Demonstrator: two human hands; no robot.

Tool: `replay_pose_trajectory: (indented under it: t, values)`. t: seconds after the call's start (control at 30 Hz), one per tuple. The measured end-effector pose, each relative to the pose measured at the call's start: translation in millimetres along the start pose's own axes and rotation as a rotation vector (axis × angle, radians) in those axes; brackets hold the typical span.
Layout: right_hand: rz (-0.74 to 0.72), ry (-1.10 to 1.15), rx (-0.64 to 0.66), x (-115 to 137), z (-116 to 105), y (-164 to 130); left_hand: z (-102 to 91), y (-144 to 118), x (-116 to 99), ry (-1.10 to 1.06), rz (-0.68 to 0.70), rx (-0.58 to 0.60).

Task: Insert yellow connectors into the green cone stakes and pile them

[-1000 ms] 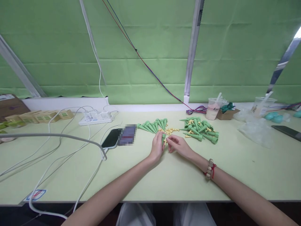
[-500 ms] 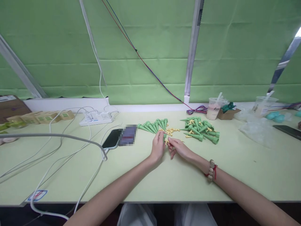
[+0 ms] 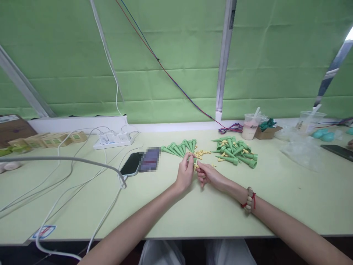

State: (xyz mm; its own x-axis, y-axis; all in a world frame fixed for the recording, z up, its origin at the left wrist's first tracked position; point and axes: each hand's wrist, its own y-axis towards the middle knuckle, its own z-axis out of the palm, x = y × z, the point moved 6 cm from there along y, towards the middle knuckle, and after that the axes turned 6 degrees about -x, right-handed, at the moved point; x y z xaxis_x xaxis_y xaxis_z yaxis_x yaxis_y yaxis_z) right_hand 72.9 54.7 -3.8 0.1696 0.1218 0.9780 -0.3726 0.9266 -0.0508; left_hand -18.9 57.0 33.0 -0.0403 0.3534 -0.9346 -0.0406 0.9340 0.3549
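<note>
My left hand [image 3: 184, 173] is closed around a green plastic spike [image 3: 194, 159], most of it hidden by the fingers. Against its wide end, my right hand [image 3: 210, 174] pinches a small yellow plastic piece [image 3: 196, 166]. Whether the two parts are joined cannot be made out. Just beyond the hands lies a loose heap of yellow pieces [image 3: 202, 154]. Several green spikes [image 3: 176, 148] lie fanned out side by side behind my left hand. To the right is a jumbled pile of green spikes [image 3: 234, 151], with some yellow pieces among them.
Left of the hands are a phone [image 3: 132, 163] and a blurred-out flat item [image 3: 149, 159]. White cables run from a power strip [image 3: 113, 141] across the table's left side. A drink cup [image 3: 249, 127], a small cardboard box [image 3: 267, 133] and clear plastic bags [image 3: 300, 151] stand farther right.
My right hand's fingers have curled in and the yellow piece sits closer to the green spike, now more covered by the fingers. The piles look the same.
</note>
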Motion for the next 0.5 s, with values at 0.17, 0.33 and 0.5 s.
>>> replay_pose_trajectory:
  t: [0.17,0.33,0.5]
  values:
    - [-0.053,-0.053,-0.032,5.4,-0.2,-1.5,-1.4,0.7,1.3,-0.028,-0.042,-0.024]
    - [0.11,0.122,0.055,-1.8,3.8,-3.7,-1.7,-0.5,-4.6,0.106,0.082,0.043]
    - [0.039,-0.113,0.004,1.8,0.7,-4.8,1.8,0.3,-4.3,0.129,0.046,0.145]
